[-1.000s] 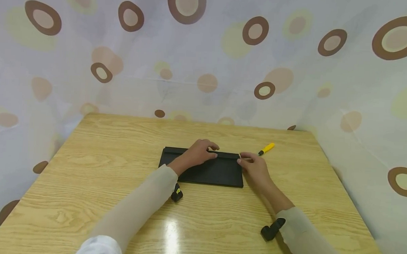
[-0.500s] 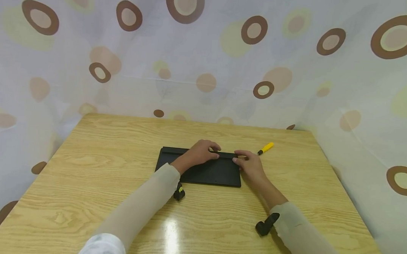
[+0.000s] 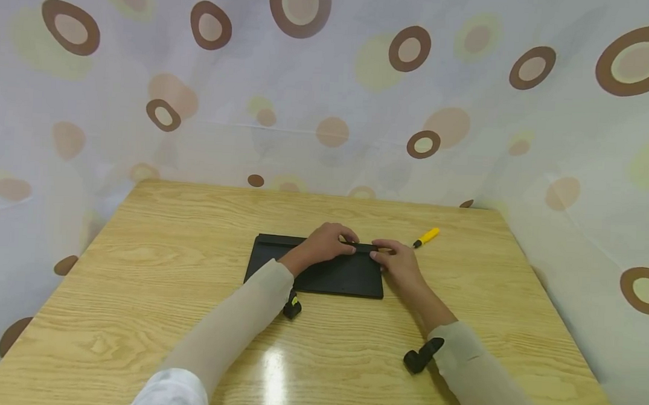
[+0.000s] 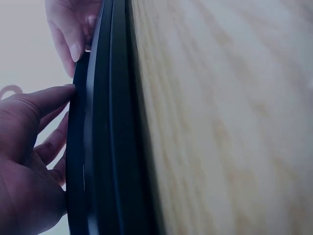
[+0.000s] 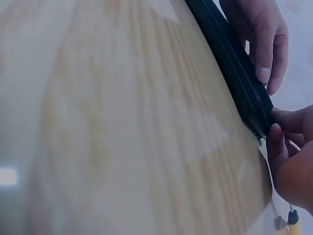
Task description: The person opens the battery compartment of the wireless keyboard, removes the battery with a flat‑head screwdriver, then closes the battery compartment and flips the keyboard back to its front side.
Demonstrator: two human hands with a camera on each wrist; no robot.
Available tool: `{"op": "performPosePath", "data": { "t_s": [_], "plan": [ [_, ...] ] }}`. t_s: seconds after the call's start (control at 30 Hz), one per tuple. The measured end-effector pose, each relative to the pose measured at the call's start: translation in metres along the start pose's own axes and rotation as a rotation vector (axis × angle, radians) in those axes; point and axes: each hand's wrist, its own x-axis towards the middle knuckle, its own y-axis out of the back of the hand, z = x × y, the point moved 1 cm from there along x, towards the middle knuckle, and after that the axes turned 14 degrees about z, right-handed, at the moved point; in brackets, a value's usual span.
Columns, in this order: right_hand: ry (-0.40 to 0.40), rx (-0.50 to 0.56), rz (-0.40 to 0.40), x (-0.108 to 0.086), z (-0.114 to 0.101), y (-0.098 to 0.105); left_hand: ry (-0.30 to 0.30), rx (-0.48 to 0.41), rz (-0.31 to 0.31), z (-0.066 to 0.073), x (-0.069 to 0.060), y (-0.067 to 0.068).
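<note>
Rim (image 3: 279, 240) of black panel (image 3: 348, 276) is pinched by left hand (image 3: 324, 243), right hand (image 3: 403, 267) toward far edge of surface (image 3: 193, 218). Likely stiff; best gripped there

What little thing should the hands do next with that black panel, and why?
Maybe the right hand should gently press down the right end of the raised strip on the black panel: it pinches that end, and the left hand holds the strip nearby.

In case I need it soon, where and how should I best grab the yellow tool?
Probably by its yellow handle, from above on the right: it lies flat, dark end toward your right hand, handle slanting away.
</note>
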Motion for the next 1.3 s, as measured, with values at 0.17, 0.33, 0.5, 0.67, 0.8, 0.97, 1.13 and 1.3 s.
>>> {"op": "performPosePath", "data": {
  "t_s": [0.17, 0.33, 0.5, 0.67, 0.8, 0.97, 1.13, 1.3],
  "plan": [
    [-0.034, 0.065, -0.013, 0.001, 0.001, 0.0, -0.005, -0.009, -0.003, 0.001, 0.003, -0.003],
    [-0.075, 0.113, -0.016, 0.002, 0.001, 0.0, 0.013, -0.007, 0.006, 0.002, 0.003, -0.003],
    [-0.09, 0.128, -0.002, 0.002, 0.0, 0.001, 0.02, 0.008, 0.017, 0.005, 0.004, -0.004],
    [-0.092, 0.146, -0.009, 0.001, 0.001, 0.001, 0.034, 0.038, 0.016, 0.007, 0.005, -0.005],
    [-0.093, 0.162, -0.027, 0.002, 0.002, -0.001, 0.057, 0.061, 0.002, 0.009, 0.005, -0.004],
    [-0.084, 0.151, -0.012, 0.001, 0.003, -0.001, 0.075, 0.03, -0.051, 0.011, 0.008, -0.003],
    [-0.06, 0.145, -0.006, 0.001, 0.003, -0.002, 0.102, -0.035, -0.099, 0.008, 0.01, -0.003],
    [-0.051, 0.123, -0.003, 0.002, 0.003, -0.003, 0.116, -0.072, -0.105, 0.007, 0.011, -0.001]
  ]
}}
